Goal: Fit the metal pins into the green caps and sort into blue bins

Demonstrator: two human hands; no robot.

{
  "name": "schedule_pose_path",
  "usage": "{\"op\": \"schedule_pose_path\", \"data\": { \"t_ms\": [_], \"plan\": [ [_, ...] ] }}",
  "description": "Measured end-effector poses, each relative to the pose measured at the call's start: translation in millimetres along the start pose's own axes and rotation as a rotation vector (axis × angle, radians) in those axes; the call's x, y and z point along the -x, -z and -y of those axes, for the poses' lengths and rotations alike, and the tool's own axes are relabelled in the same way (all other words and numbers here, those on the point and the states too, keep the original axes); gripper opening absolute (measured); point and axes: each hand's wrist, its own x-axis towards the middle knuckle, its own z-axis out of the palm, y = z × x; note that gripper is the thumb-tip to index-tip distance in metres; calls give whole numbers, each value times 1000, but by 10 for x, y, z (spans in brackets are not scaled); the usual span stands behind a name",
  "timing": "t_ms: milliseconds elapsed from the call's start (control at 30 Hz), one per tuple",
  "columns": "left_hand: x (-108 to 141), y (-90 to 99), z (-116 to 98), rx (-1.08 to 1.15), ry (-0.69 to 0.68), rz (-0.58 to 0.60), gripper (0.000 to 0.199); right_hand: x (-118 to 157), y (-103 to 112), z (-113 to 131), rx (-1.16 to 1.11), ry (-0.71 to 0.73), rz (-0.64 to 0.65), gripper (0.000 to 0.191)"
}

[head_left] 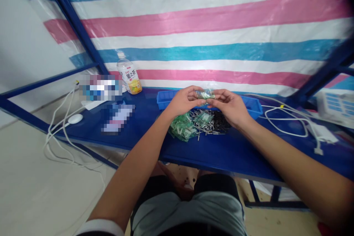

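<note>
Between my left hand (189, 99) and my right hand (228, 105) is a small clear plastic bag (205, 94) with pale green pieces inside. Fingers and thumbs of both hands pinch it from either side, above the shelf. Just below lies a heap of green plastic packets (183, 127) with light pieces in them. Beside it spreads a pile of thin silver metal pins (208, 125), with another small packet (204, 118) on top. Dark pieces (221, 122) lie at the pile's right, partly under my right hand. Behind my hands stands a blue plastic tray (166, 99), its middle hidden by them.
On the blue shelf (149, 118), a drink bottle (129, 75) stands at the back left near blurred items. White cables (287, 118) and a white adapter (322, 132) lie at the right. A white round object (75, 118) sits at the left edge. A striped sheet (193, 25) hangs behind.
</note>
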Motion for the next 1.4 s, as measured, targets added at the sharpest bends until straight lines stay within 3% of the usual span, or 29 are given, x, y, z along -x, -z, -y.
{"op": "schedule_pose_path", "data": {
  "t_ms": [433,567,700,800,900,1033,1167,1300,1400],
  "plan": [
    [28,-18,-43,-46,-36,69,35,25,-18,73,140,6,73,36],
    [17,-50,-47,-151,-96,-24,45,6,-17,20,85,-5,-35,30],
    [35,-67,-114,-314,-181,-138,37,-6,-5,-56,42,-5,-172,37],
    [58,-89,-147,-351,-229,-72,41,14,-7,-59,48,-12,-135,50],
    [56,-113,-119,-345,-231,0,45,48,-30,6,43,-23,-42,49],
    [16,-91,-46,-361,-195,-72,26,50,-44,71,38,-42,21,39],
    [-7,-42,-11,-356,-153,-90,16,12,3,25,165,23,-86,35],
    [25,-50,-29,-323,-137,-73,33,9,44,18,321,80,-130,36],
    [64,-67,-79,-280,-123,6,45,30,29,64,298,38,-59,38]
  ]
}}
